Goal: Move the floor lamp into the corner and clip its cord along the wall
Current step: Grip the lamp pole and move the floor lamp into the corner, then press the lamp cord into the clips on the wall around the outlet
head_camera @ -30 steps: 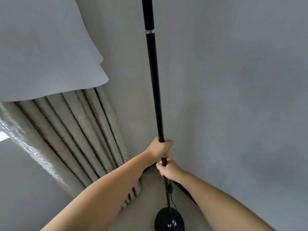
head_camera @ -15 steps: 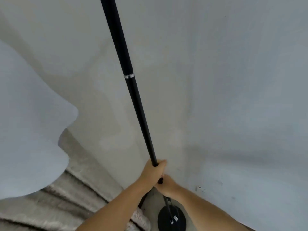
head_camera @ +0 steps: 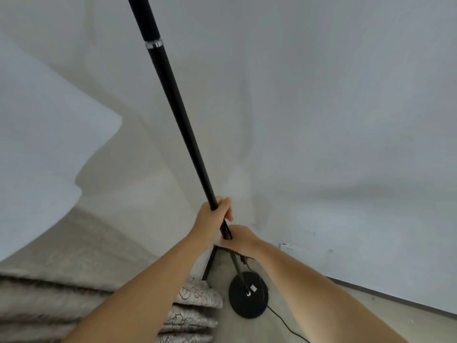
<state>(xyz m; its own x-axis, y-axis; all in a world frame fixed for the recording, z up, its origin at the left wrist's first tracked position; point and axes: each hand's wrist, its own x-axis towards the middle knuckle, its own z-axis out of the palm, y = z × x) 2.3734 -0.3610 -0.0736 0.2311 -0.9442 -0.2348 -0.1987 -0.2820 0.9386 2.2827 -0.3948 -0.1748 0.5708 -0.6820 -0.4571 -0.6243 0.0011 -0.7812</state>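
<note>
The floor lamp's black pole (head_camera: 178, 115) runs from the top of the view down to its round black base (head_camera: 248, 297), which rests on the floor close to the corner of two white walls. My left hand (head_camera: 212, 216) is wrapped around the pole. Just below it my right hand (head_camera: 241, 237) grips the same pole. The white lampshade (head_camera: 42, 154) fills the left side. A thin black cord (head_camera: 286, 324) trails from the base along the floor toward the bottom edge.
A patterned beige curtain (head_camera: 195, 308) hangs at the lower left, its hem touching the floor beside the base. A white wall socket (head_camera: 286, 246) sits low on the right wall. A dark skirting line (head_camera: 395, 297) follows the right wall.
The view has swung right and down, so the base and cord show more fully. The pole leans more to the left in the frame. Both hands keep their hold.
</note>
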